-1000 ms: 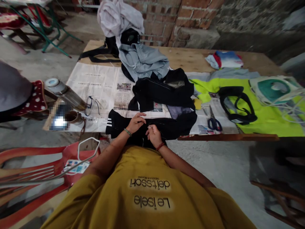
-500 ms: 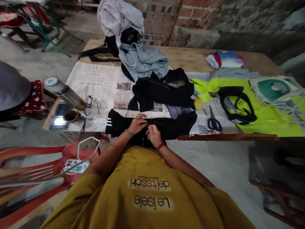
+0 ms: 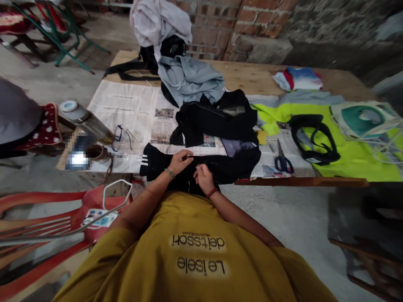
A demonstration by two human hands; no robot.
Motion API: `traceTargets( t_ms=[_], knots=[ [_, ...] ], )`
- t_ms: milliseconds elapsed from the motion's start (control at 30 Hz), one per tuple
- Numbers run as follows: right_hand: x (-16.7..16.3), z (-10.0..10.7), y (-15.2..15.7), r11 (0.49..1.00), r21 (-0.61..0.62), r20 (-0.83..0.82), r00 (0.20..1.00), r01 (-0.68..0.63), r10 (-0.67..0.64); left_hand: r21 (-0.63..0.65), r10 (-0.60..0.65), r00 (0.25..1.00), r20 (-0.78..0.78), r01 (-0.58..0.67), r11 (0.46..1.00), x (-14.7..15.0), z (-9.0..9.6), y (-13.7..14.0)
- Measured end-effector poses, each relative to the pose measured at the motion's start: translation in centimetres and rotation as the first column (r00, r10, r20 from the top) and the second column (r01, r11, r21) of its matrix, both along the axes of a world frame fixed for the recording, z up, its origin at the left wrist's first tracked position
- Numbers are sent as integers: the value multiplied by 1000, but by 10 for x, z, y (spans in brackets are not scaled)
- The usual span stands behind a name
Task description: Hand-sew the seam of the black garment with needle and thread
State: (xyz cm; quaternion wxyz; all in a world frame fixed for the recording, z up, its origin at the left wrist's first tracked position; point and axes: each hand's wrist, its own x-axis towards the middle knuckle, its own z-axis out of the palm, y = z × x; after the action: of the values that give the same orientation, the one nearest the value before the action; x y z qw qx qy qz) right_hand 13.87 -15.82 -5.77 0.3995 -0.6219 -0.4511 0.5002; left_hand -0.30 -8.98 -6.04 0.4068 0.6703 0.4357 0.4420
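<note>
A black garment with white stripes at one end lies across the near edge of the table, its other part folded farther back. My left hand rests on the striped part, fingers bent and closed on the cloth near a seam. Just to its right, my right hand is closed in a pinch above the same cloth. Whatever sits between its fingertips is too small to make out. The two hands are close together but apart.
Newspaper covers part of the table. Scissors and a black strap-like loop lie right, near an iron on a bright yellow garment. Left are glasses, a flask and a red chair.
My left hand has shifted very slightly, its fingertips lying a little differently on the black garment. My right hand stays almost in place, still pinched.
</note>
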Motion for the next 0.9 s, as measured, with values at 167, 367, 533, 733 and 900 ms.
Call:
traceTargets(
  t_ms=[167, 367, 533, 733, 900],
  knots=[
    [0, -1, 0, 1000, 11, -16, 1000, -10, 10, 38, -88, 994, -58, 91, 995, 2, -4, 4],
    [1, -2, -1, 999, 11, 21, 999, -34, 34, 73, -51, 997, -66, 55, 996, 4, -4, 4],
    [0, 0, 0, 1000, -3, 29, 999, -26, 26, 103, -69, 996, -56, 74, 992, 3, -2, 1],
    [-1, 1, 1, 1000, 4, 37, 999, -12, 11, 79, -87, 994, -61, 92, 993, 3, -3, 0],
    [-3, -2, 4, 1000, -4, 28, 1000, -6, 6, 53, -94, 995, -46, 96, 994, 1, -4, 2]
  ],
)
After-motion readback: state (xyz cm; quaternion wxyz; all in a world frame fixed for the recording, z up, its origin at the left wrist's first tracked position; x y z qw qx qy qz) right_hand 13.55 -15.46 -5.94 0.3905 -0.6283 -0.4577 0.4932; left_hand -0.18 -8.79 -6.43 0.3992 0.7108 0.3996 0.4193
